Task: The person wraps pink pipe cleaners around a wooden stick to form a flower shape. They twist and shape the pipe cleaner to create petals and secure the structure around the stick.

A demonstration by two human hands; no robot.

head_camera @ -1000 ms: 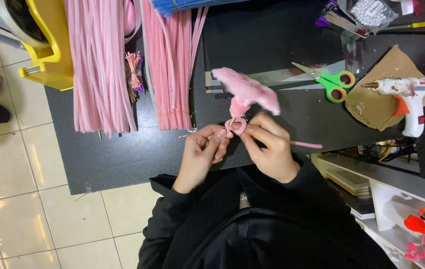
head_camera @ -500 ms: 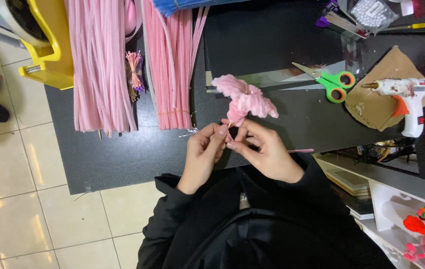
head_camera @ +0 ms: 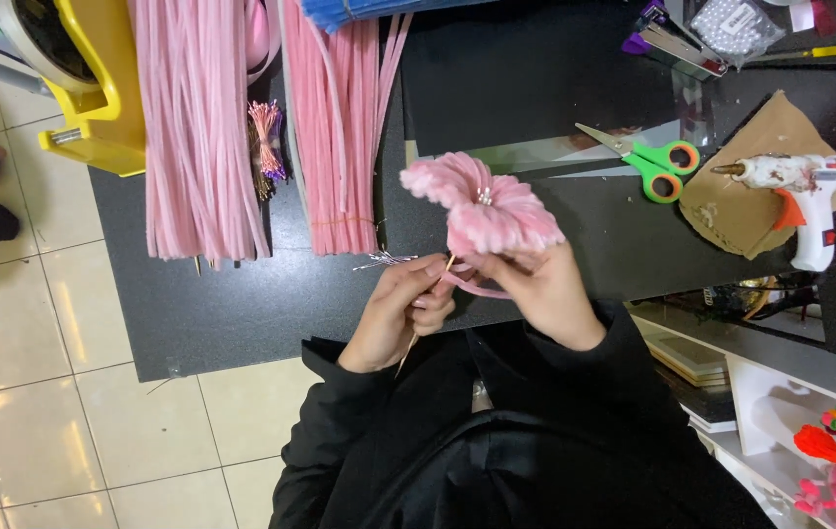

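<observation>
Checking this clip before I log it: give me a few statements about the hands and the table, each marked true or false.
1. Both hands hold a pink fuzzy flower. True: the left hand pinches its thin stick and the right hand grips just under the petals.
2. The scissors have red handles. False: the handles are green.
3. The glue gun lies on a piece of brown cardboard. True.
4. The right hand holds the glue gun. False: it lies apart on the table, untouched.
5. Bundles of pink pipe cleaners lie on the black table. True.
</observation>
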